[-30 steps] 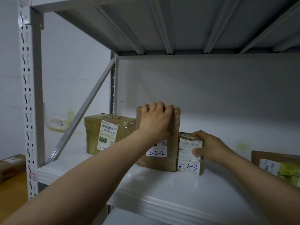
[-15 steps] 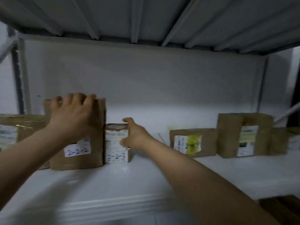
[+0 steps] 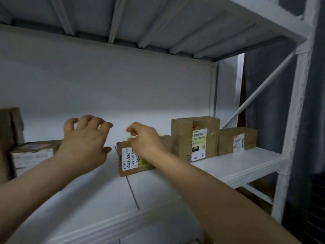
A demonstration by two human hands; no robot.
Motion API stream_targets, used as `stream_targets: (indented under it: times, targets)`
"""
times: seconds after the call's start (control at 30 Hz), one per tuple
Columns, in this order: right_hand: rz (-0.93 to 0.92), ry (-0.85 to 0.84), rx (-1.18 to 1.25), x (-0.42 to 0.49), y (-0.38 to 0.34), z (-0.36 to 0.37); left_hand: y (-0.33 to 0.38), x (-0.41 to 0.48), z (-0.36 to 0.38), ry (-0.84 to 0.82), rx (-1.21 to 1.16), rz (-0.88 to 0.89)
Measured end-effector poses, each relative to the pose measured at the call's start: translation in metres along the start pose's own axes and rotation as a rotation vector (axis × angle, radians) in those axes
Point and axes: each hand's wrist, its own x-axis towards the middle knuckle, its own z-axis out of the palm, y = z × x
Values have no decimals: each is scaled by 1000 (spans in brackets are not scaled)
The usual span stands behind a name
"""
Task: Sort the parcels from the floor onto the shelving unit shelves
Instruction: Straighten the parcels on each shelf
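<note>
My left hand (image 3: 84, 143) hangs in the air above the white shelf (image 3: 233, 166), fingers spread and loosely bent, holding nothing. My right hand (image 3: 144, 141) is over the top edge of a low cardboard parcel (image 3: 128, 159) with a barcode label and a yellow sticker; its fingers are curled at the parcel's top, and no firm grip shows. Left of my left hand lies a small white-labelled parcel (image 3: 31, 155), with a tall brown parcel (image 3: 8, 138) at the frame's edge. A tall parcel marked 2-2-5 (image 3: 195, 138) stands to the right.
Another low parcel (image 3: 237, 140) lies beyond the 2-2-5 parcel near the shelf's right end. A white upright post (image 3: 290, 138) and a diagonal brace (image 3: 255, 95) close the right side. The upper shelf's ribbed underside (image 3: 140, 20) is overhead.
My view has swung right along the shelf. My left hand has come off the 2-2-2 parcel and my right hand off the 2-2-3 parcel; both moved right, the right one reaching the yellow-stickered parcel.
</note>
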Motion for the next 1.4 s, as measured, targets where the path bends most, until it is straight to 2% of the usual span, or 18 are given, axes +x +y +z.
stream_targets:
  times: [0.13,0.2,0.4,0.53,0.73,1.03,1.23,1.4]
  targets:
    - [12,179,-265,4,56,-68,55,25,15,-94,-71,106]
    - [64,215,-392,8,81,-98,82,36,22,-113,-86,161]
    - [208,50,-606,23,143,-153,148,63,38,-222,-86,212]
    - [190,-15,-504,23,169,-155,160,75,46,-308,-49,139]
    - [111,83,-443,23,163,-128,151,70,49,-256,-96,68]
    - [69,37,-466,34,121,-111,98,62,43,-251,-229,47]
    - [38,3,-455,43,80,-78,44,52,34,-356,-280,-11]
    - [37,-20,-478,48,59,-57,17,41,32,-355,-306,-52]
